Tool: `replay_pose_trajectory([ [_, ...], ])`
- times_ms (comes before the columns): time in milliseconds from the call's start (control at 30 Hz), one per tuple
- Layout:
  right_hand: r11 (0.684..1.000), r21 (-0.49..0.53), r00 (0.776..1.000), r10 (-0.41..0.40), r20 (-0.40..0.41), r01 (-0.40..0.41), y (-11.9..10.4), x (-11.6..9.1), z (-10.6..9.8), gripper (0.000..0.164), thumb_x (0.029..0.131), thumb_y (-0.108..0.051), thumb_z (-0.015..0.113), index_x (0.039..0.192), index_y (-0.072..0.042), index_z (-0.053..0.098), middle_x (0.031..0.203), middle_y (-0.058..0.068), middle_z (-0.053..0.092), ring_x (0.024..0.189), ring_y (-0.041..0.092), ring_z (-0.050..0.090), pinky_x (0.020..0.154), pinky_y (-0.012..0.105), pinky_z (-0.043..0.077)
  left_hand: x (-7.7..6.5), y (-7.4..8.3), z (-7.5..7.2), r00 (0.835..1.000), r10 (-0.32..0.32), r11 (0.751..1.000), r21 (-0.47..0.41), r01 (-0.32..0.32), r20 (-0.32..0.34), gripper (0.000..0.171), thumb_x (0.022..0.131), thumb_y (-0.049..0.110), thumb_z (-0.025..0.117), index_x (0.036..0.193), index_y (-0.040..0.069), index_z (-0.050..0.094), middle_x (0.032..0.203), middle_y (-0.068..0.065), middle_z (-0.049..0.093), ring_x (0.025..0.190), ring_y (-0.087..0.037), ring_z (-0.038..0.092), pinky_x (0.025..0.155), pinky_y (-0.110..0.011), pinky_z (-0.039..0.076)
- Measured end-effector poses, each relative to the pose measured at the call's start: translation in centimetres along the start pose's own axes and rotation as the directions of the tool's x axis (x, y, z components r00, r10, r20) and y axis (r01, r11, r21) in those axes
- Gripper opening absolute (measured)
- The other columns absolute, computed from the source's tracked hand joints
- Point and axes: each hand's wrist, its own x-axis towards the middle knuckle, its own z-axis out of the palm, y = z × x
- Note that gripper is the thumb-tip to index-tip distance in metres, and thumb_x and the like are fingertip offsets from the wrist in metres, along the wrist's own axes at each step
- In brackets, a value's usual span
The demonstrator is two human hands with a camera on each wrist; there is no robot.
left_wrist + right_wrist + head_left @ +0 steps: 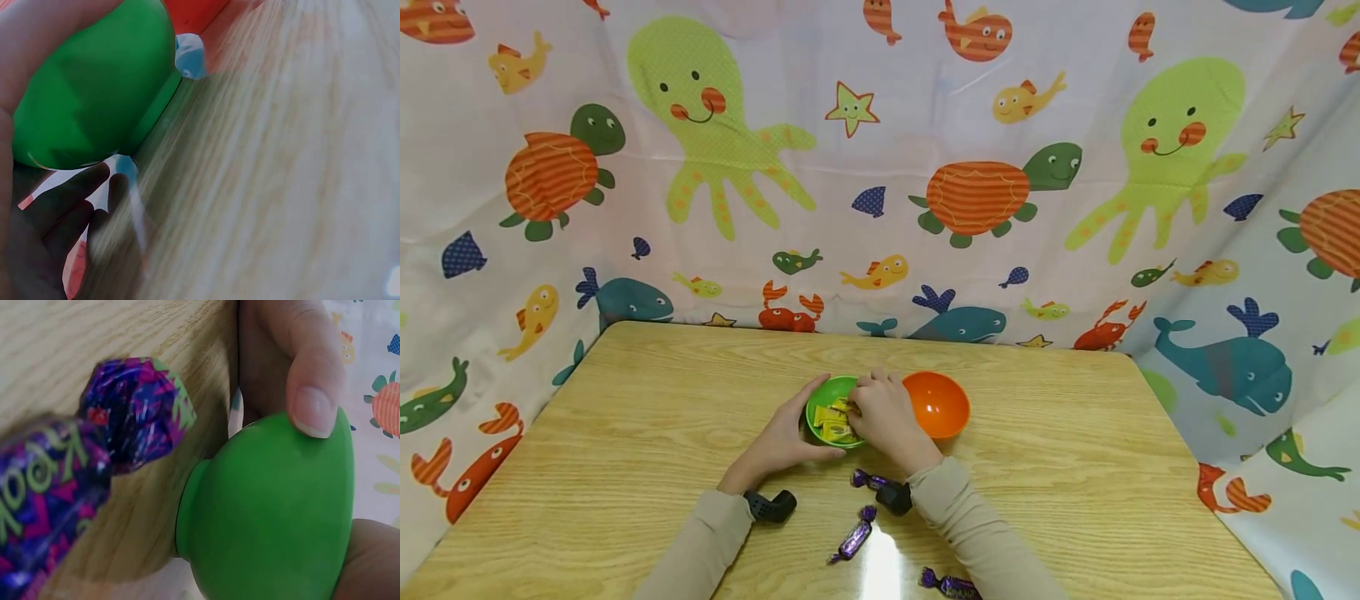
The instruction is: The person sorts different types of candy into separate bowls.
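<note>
A green bowl with several yellow-wrapped candies in it stands on the table. My left hand grips its left side, thumb at the near side and fingers round the far side. In the right wrist view, the left thumb presses on the green bowl's outer wall. My right hand reaches over the right rim with its fingers bent down among the candies. Its fingertips are hidden, so whether they pinch a candy is unclear. Just right of this hand sits an orange bowl.
Three purple-wrapped candies lie near me: one candy by the right wrist, another nearer the front, a third partly under the right forearm. A sea-animal curtain hangs behind the wooden table.
</note>
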Motion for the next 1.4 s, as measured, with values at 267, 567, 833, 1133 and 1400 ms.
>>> replay_pose_trajectory([
  [267,1.0,-0.001,1.0,0.009,0.006,-0.009,-0.1,-0.1,-0.1,0.009,0.083,-0.021,0.078,0.076,-0.018,0.075,0.078,-0.002,0.062,0.073,0.017,0.047,0.065,0.029,0.036,0.0,-0.1,0.0,1.0,0.013,1.0,-0.012,-0.013,0.002,0.109,0.071,0.016,0.091,0.157,0.007,0.025,0.149,-0.018,0.043,0.134,-0.036,0.044,0.111,-0.056,0.031],
  [567,0.989,0.148,0.999,0.006,-0.034,-0.001,0.4,-0.7,-1.9,0.016,0.081,-0.023,0.081,0.092,-0.012,0.079,0.087,-0.001,0.068,0.082,0.018,0.056,0.075,0.033,0.047,0.0,-0.2,0.1,0.999,0.031,0.999,-0.015,-0.031,-0.007,0.108,0.071,0.014,0.091,0.157,0.01,0.026,0.149,-0.02,0.043,0.136,-0.036,0.042,0.112,-0.056,0.03],
  [833,0.954,0.298,0.992,0.009,-0.124,0.029,0.7,-2.9,-3.7,0.014,0.08,-0.02,0.083,0.088,-0.01,0.078,0.082,0.0,0.067,0.079,0.018,0.056,0.068,0.032,0.045,-0.1,-0.1,0.2,0.999,0.035,0.999,0.001,-0.035,-0.012,0.108,0.071,0.014,0.091,0.156,0.006,0.026,0.151,-0.018,0.042,0.138,-0.034,0.04,0.114,-0.055,0.027],
  [1133,0.854,0.516,0.997,-0.06,-0.041,0.073,0.4,-6.6,-5.0,0.012,0.081,-0.016,0.083,0.089,-0.011,0.077,0.09,-0.003,0.07,0.084,0.017,0.058,0.073,0.027,0.05,0.0,-0.1,0.2,0.999,0.027,1.0,0.009,-0.027,-0.019,0.109,0.069,0.015,0.092,0.156,0.008,0.027,0.151,-0.016,0.041,0.139,-0.032,0.039,0.114,-0.055,0.026],
  [1400,0.775,0.588,0.941,-0.332,0.066,0.232,0.4,-9.2,-4.6,0.023,0.079,-0.01,0.083,0.101,-0.01,0.075,0.104,-0.003,0.068,0.095,0.009,0.057,0.085,0.02,0.048,0.0,0.3,0.2,1.0,0.017,0.999,0.033,-0.017,-0.017,0.109,0.07,0.015,0.092,0.156,0.004,0.026,0.152,-0.018,0.04,0.14,-0.035,0.036,0.115,-0.056,0.025],
])
